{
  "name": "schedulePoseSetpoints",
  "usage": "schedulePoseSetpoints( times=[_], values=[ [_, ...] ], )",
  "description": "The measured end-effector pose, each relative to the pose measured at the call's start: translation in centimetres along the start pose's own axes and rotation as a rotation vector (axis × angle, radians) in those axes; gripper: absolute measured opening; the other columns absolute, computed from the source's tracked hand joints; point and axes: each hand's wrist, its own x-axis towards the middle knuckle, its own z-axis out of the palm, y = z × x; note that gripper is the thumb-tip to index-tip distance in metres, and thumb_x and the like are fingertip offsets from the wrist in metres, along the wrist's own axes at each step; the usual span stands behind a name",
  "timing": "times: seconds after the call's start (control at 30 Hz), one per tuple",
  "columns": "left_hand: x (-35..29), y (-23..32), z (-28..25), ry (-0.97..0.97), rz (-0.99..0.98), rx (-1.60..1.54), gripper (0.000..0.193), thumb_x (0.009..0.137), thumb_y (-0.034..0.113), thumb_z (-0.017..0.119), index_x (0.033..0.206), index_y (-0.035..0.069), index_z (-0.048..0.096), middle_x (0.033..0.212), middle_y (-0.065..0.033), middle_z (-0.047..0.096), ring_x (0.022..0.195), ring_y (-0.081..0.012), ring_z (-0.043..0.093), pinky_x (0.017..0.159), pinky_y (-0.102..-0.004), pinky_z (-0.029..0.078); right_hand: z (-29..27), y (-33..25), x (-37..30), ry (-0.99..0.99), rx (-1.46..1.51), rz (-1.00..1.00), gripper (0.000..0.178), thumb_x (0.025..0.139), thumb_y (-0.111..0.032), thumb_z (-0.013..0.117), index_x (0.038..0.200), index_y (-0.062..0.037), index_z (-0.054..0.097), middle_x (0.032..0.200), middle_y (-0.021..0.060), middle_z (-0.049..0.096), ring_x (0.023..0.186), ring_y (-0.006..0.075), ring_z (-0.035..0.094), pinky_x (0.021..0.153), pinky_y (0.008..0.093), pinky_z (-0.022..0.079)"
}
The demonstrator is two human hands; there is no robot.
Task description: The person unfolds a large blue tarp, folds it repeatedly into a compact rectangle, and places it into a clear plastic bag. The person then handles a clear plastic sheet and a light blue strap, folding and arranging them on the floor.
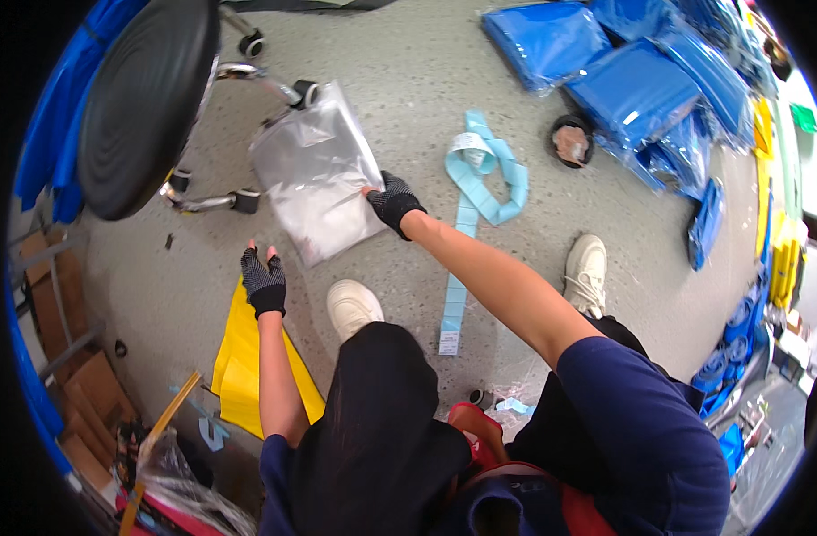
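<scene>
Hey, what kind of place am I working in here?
Probably a packing workshop or storeroom: there are blue bundles in clear wrap, a long light-blue label strip and flat clear plastic by your hands.

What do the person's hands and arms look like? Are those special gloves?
The left hand and right hand wear black knit gloves with pale speckles and plain black cuffs. Some fingertips are uncovered. The forearms are bare, and the short sleeves are navy blue.
</scene>
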Motion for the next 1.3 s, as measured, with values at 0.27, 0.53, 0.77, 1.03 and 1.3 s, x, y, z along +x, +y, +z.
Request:
schedulePoseSetpoints(
  times=[0.27,0.53,0.77,1.03,1.3],
  values=[
    [-6.2,6.9,7.3,-0.208,0.116,-0.652,0.079,0.085,0.015,0.062,0.146,0.003,0.013,0.148,-0.0217,0.022,0.137,-0.0317,0.022,0.11,-0.0366,0.022,-9.5,7.2,-7.4,-0.525,0.479,0.438,0.065,0.077,-0.032,0.075,0.125,0.0035,0.048,0.115,0.0119,0.059,0.101,0.0191,0.059,0.085,0.0325,0.05],
    [-6.7,7.6,10.2,-0.164,0.078,-0.692,0.077,0.08,-0.001,0.058,0.145,0.007,0.019,0.139,-0.0241,0.037,0.121,-0.0368,0.045,0.103,-0.0374,0.035,-12.2,1.1,-5.5,-0.752,-0.946,0.267,0.074,0.068,-0.069,0.063,0.082,0.0036,0.064,0.084,0.0152,0.063,0.075,0.0234,0.062,0.067,0.0354,0.049],
    [-8.5,13.8,6.8,0.152,0.323,-0.151,0.084,0.078,0.025,0.069,0.14,-0.005,0.021,0.137,-0.0314,0.032,0.127,-0.0431,0.034,0.106,-0.0464,0.028,-19.6,0.3,-0.3,0.289,-0.98,-0.16,0.041,0.077,-0.045,0.065,0.09,-0.0062,0.064,0.094,0.0207,0.063,0.086,0.0351,0.061,0.077,0.041,0.05],
    [-11.2,28.3,-4.2,-0.657,0.663,-0.818,0.097,0.067,0.04,0.08,0.138,-0.001,0.028,0.127,-0.0247,0.047,0.117,-0.0351,0.049,0.096,-0.0411,0.042,-23.3,-14.5,-13.9,-0.442,-0.994,-1.177,0.027,0.079,-0.015,0.063,0.105,-0.0098,0.062,0.094,0.0123,0.065,0.087,0.0286,0.065,0.074,0.0394,0.054],
    [-19.4,24.2,-5.1,-0.941,0.742,-0.903,0.018,0.082,0.016,0.064,0.098,0.008,0.067,0.08,-0.0159,0.066,0.07,-0.0339,0.064,0.061,-0.0394,0.05,-23.3,-9.0,-24.0,-0.329,-0.022,-0.339,0.058,0.082,-0.026,0.068,0.132,-0.0093,0.045,0.114,0.0118,0.06,0.103,0.0227,0.059,0.089,0.0366,0.048]
  ],
)
